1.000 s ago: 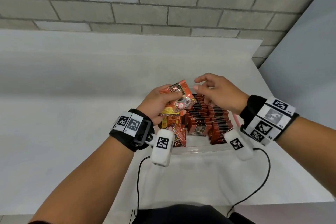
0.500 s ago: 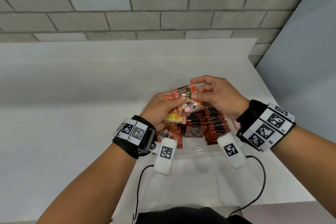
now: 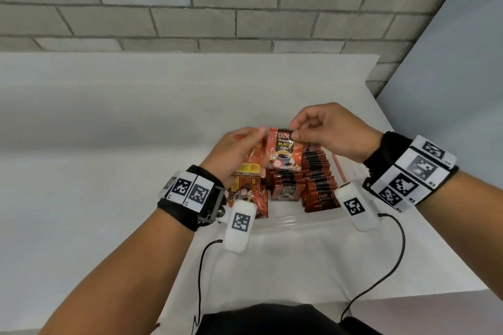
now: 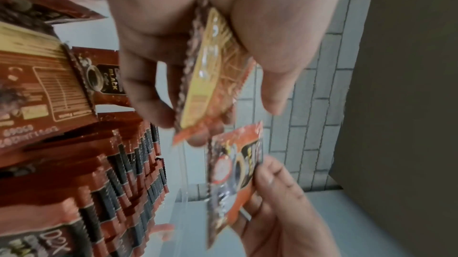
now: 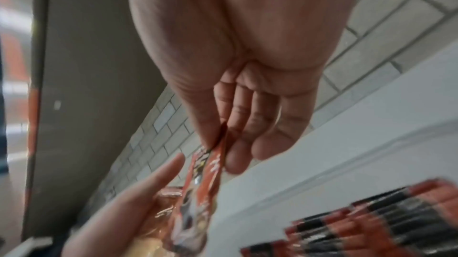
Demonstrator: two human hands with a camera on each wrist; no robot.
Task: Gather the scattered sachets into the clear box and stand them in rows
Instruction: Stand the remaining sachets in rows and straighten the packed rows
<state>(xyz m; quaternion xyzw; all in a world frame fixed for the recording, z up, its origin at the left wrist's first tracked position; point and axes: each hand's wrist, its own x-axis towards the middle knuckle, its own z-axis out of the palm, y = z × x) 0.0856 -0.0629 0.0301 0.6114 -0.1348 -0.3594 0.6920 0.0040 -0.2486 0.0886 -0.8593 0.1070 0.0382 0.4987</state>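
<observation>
My right hand [image 3: 321,130] pinches the top edge of one red coffee sachet [image 3: 284,151] between thumb and forefinger, and it hangs upright above the clear box [image 3: 296,219]. The same sachet [image 5: 205,183] shows below my right fingertips. My left hand [image 3: 236,153] grips a small bunch of sachets [image 3: 253,163] just left of it; the bunch [image 4: 210,77] sits between thumb and fingers. Inside the box, rows of standing sachets [image 3: 317,179] fill the middle and right. Loose sachets [image 3: 245,194] lie at its left end.
The box stands on a white table [image 3: 95,171] near its right edge. A grey brick wall [image 3: 217,0] runs behind and a plain grey panel [image 3: 449,76] closes the right side. Cables [image 3: 389,266] trail from both wrist cameras toward my body.
My right hand reached the bunch in my left hand, pinched one sachet and drew it out to the right, where it now hangs upright. The left hand stayed in place.
</observation>
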